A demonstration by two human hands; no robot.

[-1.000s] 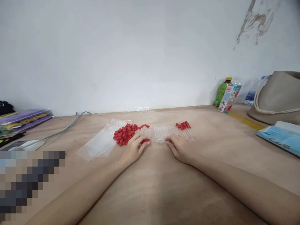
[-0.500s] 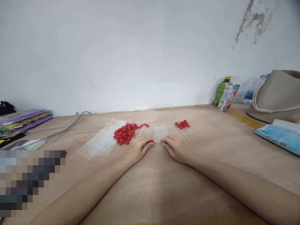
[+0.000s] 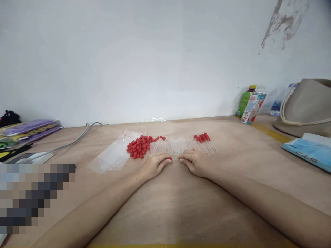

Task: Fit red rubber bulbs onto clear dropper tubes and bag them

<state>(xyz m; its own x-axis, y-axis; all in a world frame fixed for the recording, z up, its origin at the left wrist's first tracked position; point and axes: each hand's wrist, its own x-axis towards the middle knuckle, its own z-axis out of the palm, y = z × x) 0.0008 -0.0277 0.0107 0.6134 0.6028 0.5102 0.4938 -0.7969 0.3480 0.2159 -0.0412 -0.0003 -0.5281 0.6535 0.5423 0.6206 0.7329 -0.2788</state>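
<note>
My left hand (image 3: 154, 165) pinches a small red rubber cap (image 3: 169, 158), fingers closed round it. My right hand (image 3: 193, 161) pinches a thin clear tube (image 3: 175, 157), whose tip meets the cap between the two hands. Just beyond them lies a row of clear tubes (image 3: 173, 146). A pile of red caps (image 3: 138, 147) sits to the left of the row. To the right lie several tubes fitted with red caps (image 3: 204, 140).
Clear plastic bags (image 3: 111, 155) lie left of the pile. A grey cable (image 3: 74, 140) and purple packets (image 3: 28, 129) are at the far left. Bottles (image 3: 250, 104), a beige bag (image 3: 307, 106) and a blue packet (image 3: 309, 150) stand at the right. A white wall rises behind the table.
Both hands drew together toward the middle. The left hand's red cap and the right hand's tube now meet tip to tip.
</note>
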